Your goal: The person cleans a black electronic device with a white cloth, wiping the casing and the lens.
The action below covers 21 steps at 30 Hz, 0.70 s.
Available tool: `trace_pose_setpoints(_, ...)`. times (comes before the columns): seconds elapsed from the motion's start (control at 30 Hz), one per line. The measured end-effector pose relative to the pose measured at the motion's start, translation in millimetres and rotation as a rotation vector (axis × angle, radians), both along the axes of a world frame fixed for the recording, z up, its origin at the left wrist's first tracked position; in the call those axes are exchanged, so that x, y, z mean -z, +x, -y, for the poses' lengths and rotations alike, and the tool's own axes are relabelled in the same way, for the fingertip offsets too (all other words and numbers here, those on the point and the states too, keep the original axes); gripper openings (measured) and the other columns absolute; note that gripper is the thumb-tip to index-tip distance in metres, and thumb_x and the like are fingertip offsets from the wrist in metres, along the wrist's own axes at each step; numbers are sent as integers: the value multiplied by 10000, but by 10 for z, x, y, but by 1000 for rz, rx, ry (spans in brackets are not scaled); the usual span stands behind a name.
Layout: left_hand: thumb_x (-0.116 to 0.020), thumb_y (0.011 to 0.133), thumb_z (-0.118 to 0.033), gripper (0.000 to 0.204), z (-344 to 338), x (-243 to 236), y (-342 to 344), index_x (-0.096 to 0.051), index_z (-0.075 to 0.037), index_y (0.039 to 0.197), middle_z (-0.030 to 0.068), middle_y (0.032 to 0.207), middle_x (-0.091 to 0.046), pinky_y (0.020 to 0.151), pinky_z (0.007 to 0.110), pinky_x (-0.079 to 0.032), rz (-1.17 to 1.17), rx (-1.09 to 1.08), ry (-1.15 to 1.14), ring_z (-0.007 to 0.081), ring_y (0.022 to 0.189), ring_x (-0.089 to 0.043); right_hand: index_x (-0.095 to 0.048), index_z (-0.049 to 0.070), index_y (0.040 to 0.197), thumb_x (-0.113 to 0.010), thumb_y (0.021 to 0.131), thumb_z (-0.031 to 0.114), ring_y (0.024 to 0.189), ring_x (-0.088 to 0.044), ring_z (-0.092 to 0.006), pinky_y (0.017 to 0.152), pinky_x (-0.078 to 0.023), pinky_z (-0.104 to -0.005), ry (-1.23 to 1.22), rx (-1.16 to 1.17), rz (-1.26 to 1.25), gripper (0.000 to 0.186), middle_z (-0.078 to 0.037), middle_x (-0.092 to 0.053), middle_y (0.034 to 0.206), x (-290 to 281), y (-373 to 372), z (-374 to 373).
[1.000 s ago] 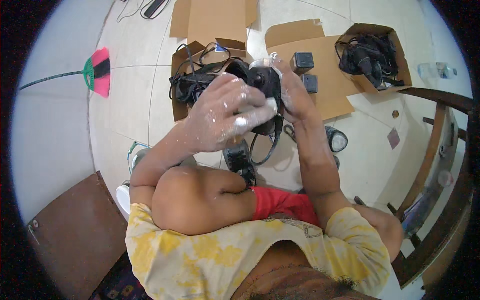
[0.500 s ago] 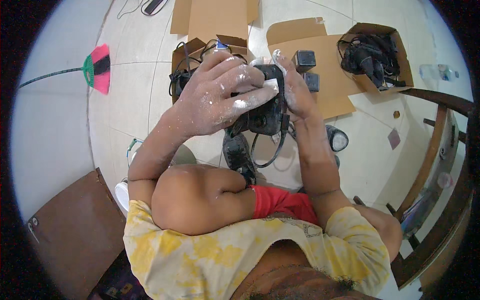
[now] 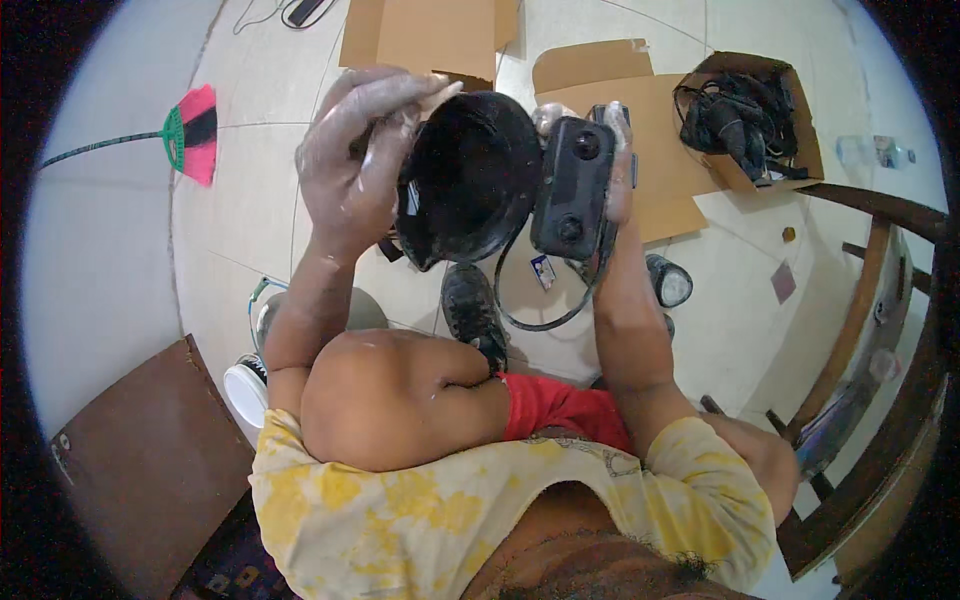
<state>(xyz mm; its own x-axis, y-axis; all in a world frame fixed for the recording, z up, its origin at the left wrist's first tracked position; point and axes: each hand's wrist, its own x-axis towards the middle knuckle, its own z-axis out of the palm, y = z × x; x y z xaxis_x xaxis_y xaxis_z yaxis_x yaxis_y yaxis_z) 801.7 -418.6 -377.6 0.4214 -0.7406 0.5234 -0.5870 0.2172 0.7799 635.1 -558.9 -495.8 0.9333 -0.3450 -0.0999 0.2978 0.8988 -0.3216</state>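
Note:
My right hand point(image 3: 620, 165) grips a black two-lens camera unit point(image 3: 573, 190) upright, its lenses toward me, and a black cable point(image 3: 520, 318) loops down below it. Right beside the unit is a black bowl-shaped, hollow piece point(image 3: 470, 175); I cannot tell whether the two are joined. At the bowl's upper left side is my left hand point(image 3: 365, 150), whitened with powder, its fingers pinched on a small white piece point(image 3: 441, 97) whose material is unclear. Below the cable loop's top, a small blue and white packet point(image 3: 543, 271) lies on the floor.
An open cardboard box point(image 3: 430, 35) stands ahead, partly hidden. Flattened cardboard point(image 3: 660, 130) lies to its right. Farther right, another box point(image 3: 805, 120) holds black gear. A wooden frame point(image 3: 850, 320) stands at the right; a pink and green broom point(image 3: 190, 135) is at the left.
My left hand has moved left and up, away from the camera unit's front. The unit has turned so its lenses show, and the hollow bowl-shaped piece has come into view.

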Motion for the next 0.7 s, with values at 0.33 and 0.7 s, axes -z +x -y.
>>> trace_pose_setpoints(0.33,-628,829,63,277,82,218,-482,-731,-71,1049,105,899,-641,692,320,-508,168,122,199,231,779,-628,-567,56,1114,-300,946,698,927,-660,-237,833,-561,-373,99,60,164,715,-120,-662,1047,45,45,-115)
trace_pose_setpoints(0.7,-623,788,105,357,101,126,-353,-741,-97,1057,87,884,-618,660,302,-499,232,163,68,198,753,-611,-604,43,1049,-378,944,661,836,-689,-243,788,-589,-378,222,108,120,667,-151,-689,957,-136,13,-158)
